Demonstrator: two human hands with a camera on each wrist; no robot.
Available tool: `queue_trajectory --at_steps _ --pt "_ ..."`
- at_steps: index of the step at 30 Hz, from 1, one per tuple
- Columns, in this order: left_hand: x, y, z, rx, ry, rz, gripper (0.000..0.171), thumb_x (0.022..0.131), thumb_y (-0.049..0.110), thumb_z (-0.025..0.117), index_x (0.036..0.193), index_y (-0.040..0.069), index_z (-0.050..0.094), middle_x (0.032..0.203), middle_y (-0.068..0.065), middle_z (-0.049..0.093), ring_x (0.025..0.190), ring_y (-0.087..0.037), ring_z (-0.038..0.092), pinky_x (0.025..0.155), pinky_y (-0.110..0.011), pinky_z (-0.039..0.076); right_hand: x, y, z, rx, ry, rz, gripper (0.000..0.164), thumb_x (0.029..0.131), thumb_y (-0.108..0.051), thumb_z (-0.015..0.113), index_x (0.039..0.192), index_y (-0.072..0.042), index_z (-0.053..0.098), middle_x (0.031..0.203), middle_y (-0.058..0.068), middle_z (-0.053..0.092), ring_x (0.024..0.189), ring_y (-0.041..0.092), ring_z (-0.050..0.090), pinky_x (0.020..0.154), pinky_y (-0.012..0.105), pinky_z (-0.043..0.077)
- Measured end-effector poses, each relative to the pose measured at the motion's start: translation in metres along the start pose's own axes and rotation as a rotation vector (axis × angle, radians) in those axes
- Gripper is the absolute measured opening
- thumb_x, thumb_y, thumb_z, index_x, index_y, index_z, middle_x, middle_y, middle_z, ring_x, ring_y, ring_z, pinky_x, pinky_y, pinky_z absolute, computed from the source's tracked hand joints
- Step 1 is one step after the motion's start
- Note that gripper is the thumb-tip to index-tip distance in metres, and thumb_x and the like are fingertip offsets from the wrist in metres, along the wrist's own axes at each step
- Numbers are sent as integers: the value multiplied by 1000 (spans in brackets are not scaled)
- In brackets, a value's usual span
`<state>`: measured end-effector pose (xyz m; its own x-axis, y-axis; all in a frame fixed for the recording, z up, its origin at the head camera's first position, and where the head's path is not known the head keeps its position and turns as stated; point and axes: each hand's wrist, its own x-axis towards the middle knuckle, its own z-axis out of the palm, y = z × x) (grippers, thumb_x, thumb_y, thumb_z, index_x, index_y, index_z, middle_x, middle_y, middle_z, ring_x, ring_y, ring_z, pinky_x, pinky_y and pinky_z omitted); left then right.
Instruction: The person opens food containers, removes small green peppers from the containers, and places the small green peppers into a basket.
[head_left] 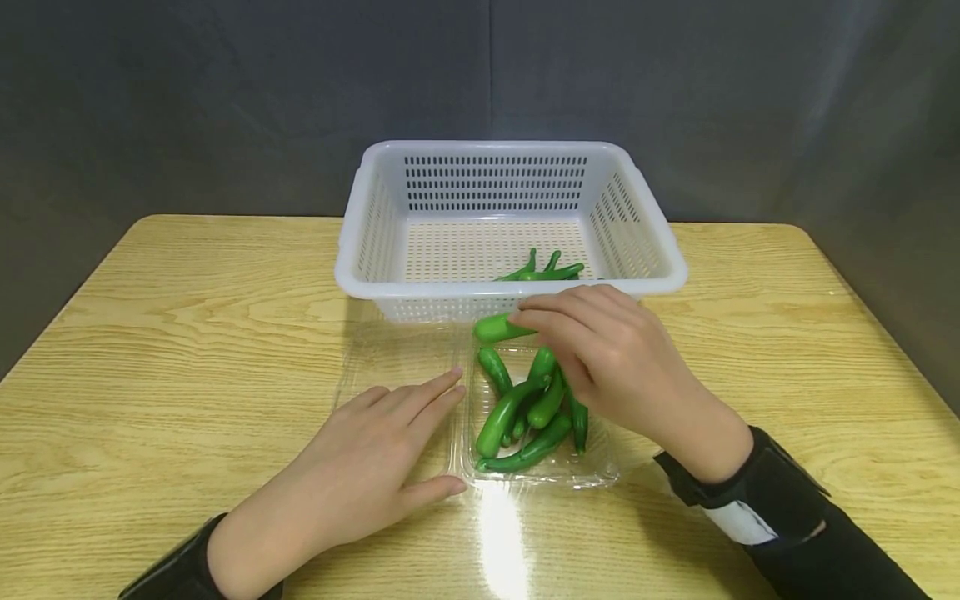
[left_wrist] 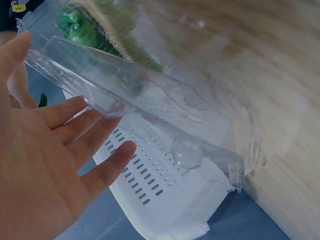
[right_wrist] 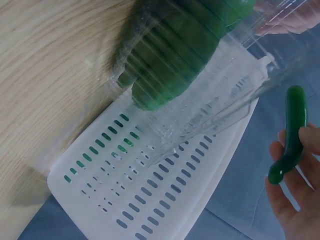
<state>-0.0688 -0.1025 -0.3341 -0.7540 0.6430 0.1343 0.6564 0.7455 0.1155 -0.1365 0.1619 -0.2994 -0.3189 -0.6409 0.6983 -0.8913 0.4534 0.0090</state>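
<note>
My right hand (head_left: 611,354) pinches a small green cucumber (head_left: 497,329) between thumb and fingers, above the far edge of a clear plastic clamshell box (head_left: 600,467). In the right wrist view the held cucumber (right_wrist: 295,112) is slightly curved and glossy. Several more cucumbers (head_left: 506,417) lie loosely crossed in the right half of the box. My left hand (head_left: 367,458) has its fingers spread and extended over the box's opened lid (head_left: 397,346), fingertips at the fold beside the filled half. In the left wrist view its fingers touch or nearly touch the clear plastic (left_wrist: 145,95).
Behind the box stands a white slotted plastic basket (head_left: 510,289), with several cucumbers (head_left: 551,272) near its front wall, partly hidden by the rim. Everything stands on a wood-grain table (head_left: 210,333). A dark grey curtain (head_left: 247,100) hangs behind.
</note>
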Motion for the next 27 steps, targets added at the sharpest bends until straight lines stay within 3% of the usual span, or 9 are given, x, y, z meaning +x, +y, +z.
queue_trajectory --at_steps 9,18,27 --pt "1 0 -1 -1 -16 11 83 90 62 59 149 5 44 156 -6 38 129 -23 51 102 -46 44 -2 5 0 18 33 65 42 77 14 76 116 2 68 112 13 70 103 30 66 92 41 52" --pt "0 0 0 -5 -7 9 83 91 62 58 149 5 43 156 -6 38 130 -24 50 103 -47 44 -4 10 -3 18 64 147 42 80 12 75 120 4 64 118 18 67 111 32 62 99 38 47" --pt "0 0 -1 -6 -11 6 83 91 62 58 149 5 43 156 -7 38 130 -25 50 103 -48 43 -6 16 -5 -58 90 198 32 87 4 71 118 3 65 111 16 70 104 30 65 95 39 48"
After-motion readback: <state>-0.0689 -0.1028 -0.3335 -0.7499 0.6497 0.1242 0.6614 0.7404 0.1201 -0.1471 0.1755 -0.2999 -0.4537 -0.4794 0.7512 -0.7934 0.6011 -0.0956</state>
